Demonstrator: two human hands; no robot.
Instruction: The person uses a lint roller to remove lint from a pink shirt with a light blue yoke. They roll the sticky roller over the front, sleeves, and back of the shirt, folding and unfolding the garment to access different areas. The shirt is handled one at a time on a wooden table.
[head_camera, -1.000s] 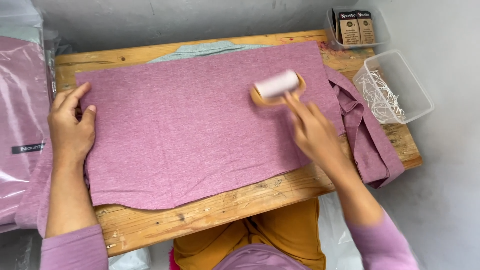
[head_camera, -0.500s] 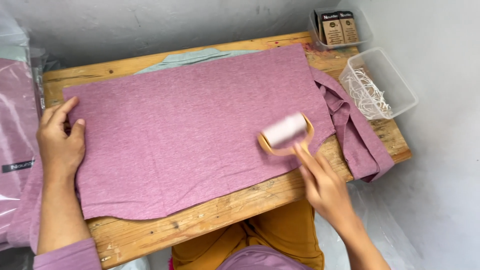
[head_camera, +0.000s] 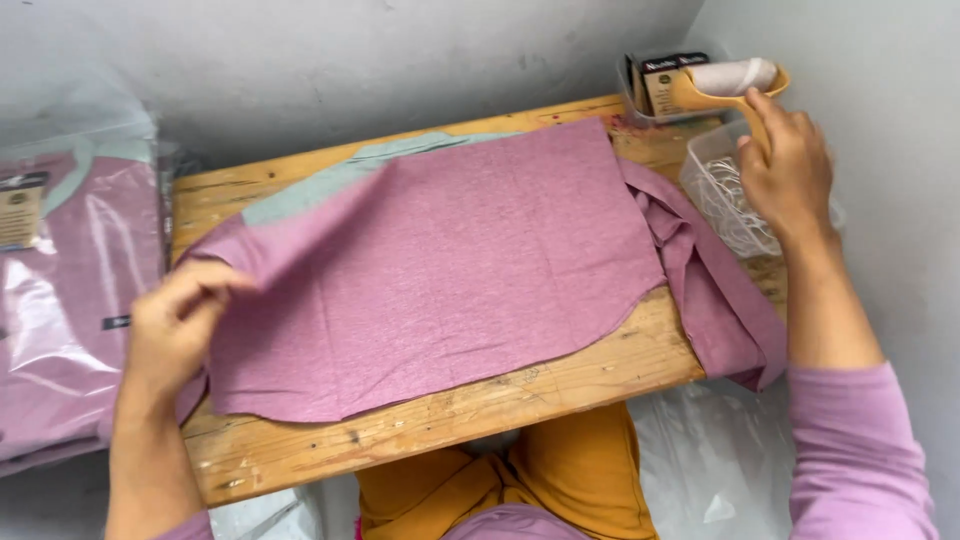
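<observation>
A bare wooden bench (head_camera: 560, 385) carries a pink garment (head_camera: 450, 270) spread flat across most of its top. At its far right corner stand a clear plastic tub (head_camera: 715, 185) and a small box of cards (head_camera: 655, 85).

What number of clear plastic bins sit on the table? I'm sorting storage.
2: one clear bin with white strings under the right hand, one small bin of cards at the back corner. Others may be hidden.

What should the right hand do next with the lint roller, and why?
Probably set the lint roller down by the clear bin. The right hand holds it up at the table's far right corner, off the pink garment, while the left hand lifts the garment's left edge.
</observation>
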